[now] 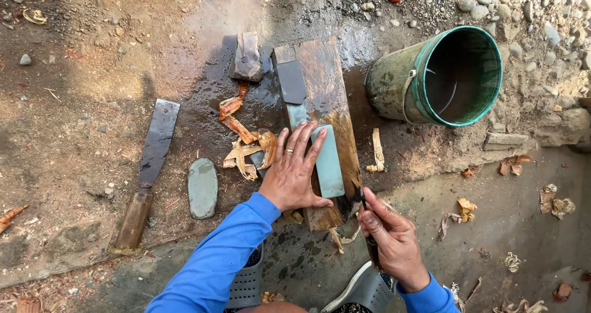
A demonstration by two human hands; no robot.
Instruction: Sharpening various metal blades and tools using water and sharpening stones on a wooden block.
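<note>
Left hand [294, 171] pressed flat, fingers spread, on pale green rectangular whetstone [327, 162]; right hand [389, 233] grasped dark narrow blade handle [371, 242]

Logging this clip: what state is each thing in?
Left hand: flat, pressing on the wet wooden block.
Right hand: shut on a dark tool handle.
Pale green whetstone: lying on the block.
Green bucket: tipped on its side.
Cleaver: lying on the ground, untouched.

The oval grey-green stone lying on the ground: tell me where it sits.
In the head view, the oval grey-green stone lies left of the left hand, between the wooden-handled flat blade and the wet wooden block.
</note>
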